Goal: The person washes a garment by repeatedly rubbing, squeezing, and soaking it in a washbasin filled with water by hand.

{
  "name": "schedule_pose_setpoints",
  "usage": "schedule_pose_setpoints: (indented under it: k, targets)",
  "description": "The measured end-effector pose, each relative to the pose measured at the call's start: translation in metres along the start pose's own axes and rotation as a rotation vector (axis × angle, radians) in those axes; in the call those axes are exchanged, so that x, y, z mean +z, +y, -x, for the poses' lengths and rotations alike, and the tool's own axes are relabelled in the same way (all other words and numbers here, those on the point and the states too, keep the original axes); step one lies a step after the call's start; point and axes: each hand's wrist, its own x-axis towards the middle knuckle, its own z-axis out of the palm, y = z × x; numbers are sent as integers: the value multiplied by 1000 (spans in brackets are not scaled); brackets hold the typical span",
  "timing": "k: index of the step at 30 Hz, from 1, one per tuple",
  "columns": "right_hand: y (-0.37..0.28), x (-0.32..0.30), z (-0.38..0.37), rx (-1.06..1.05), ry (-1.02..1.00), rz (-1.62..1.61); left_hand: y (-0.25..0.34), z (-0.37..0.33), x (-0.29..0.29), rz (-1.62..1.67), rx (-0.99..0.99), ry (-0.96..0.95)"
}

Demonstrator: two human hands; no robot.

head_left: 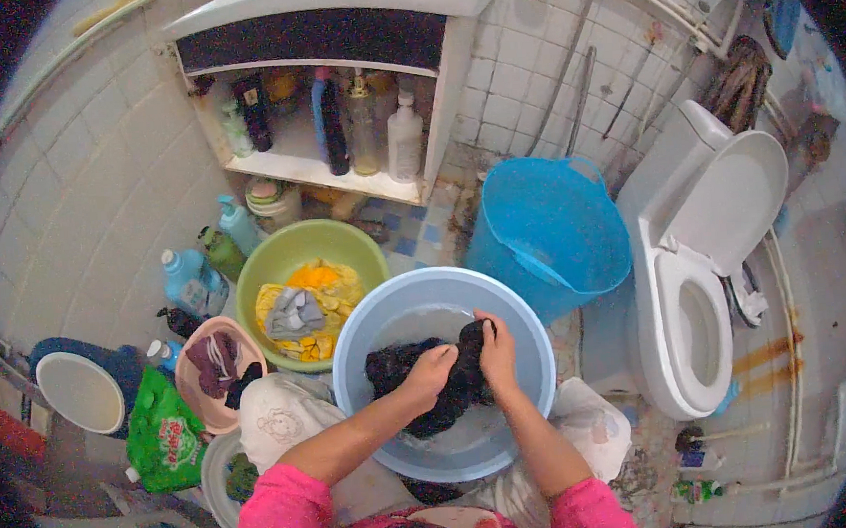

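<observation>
A dark wet cloth [421, 372] lies bunched in a pale blue basin [537, 354] with a little water in it, between my knees. My left hand [429, 373] is closed on part of this cloth near the basin's middle. Just to its right, my right hand [494, 353] grips a raised fold of the same cloth, thumb at the top. The exact kind of garment cannot be made out. Both forearms, in pink sleeves, reach in over the basin's near rim.
Left of the basin stand a green basin [255, 315] with yellow and grey clothes, a pink basin [188, 383] with dark clothes, a green pouch [163, 434] and several bottles. A blue tub [548, 226] and a white toilet [679, 344] are at the right. A shelf cabinet [432, 116] stands behind.
</observation>
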Motion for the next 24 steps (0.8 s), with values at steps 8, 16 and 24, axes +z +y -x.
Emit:
schedule_pose_setpoints:
  k: [8,16,24]
  targets:
    - [-26,33,43,-557,-170,209,20,1,2,588,-74,156]
    - [4,20,11,5,58,-45,-11,-16,-24,383,-64,145]
    - [-10,30,35,-481,-84,335,12,3,7,262,-1,157]
